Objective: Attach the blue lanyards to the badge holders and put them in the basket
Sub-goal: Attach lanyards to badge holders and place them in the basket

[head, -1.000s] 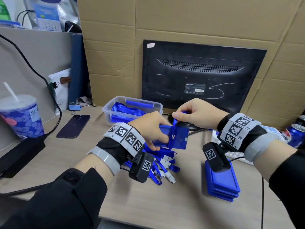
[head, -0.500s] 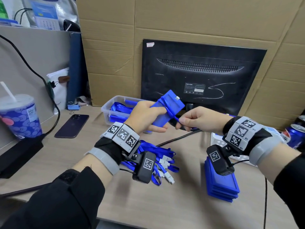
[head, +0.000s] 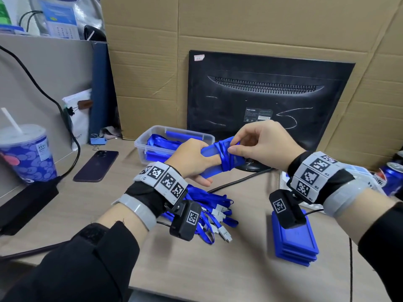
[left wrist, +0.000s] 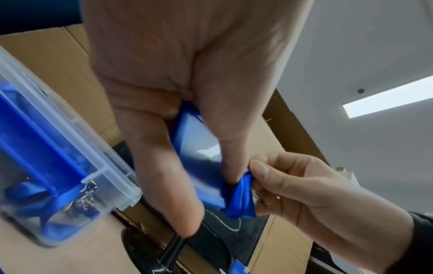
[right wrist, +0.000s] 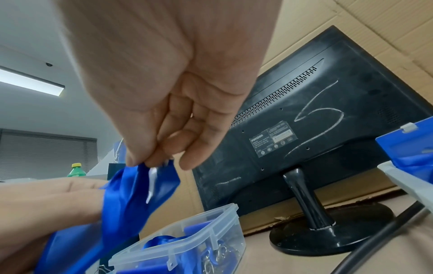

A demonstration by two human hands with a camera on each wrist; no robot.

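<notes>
My left hand (head: 197,164) grips a blue badge holder (head: 209,150) by its near end, just in front of the basket. A blue lanyard (head: 224,159) is wound several times round the holder's far half. My right hand (head: 233,149) pinches the lanyard's strands at the holder's upper edge between thumb and forefinger. The left wrist view shows the holder (left wrist: 199,148) between my thumb and fingers, and the bunched lanyard (left wrist: 241,200) in the right hand's pinch. In the right wrist view the lanyard (right wrist: 131,189) hangs from my fingertips.
A clear plastic basket (head: 166,130) holding blue lanyards and holders stands behind my left hand. Loose lanyards (head: 214,211) lie in a pile on the desk, next to a stack of blue badge holders (head: 294,244). Also here: a monitor (head: 266,101), phone (head: 96,163), cup (head: 26,153), can (head: 390,177).
The badge holder has come down and tilted flatter. My right hand moved from pulling a lanyard strand below it up to its upper edge; the lanyard now sits wound round the holder.
</notes>
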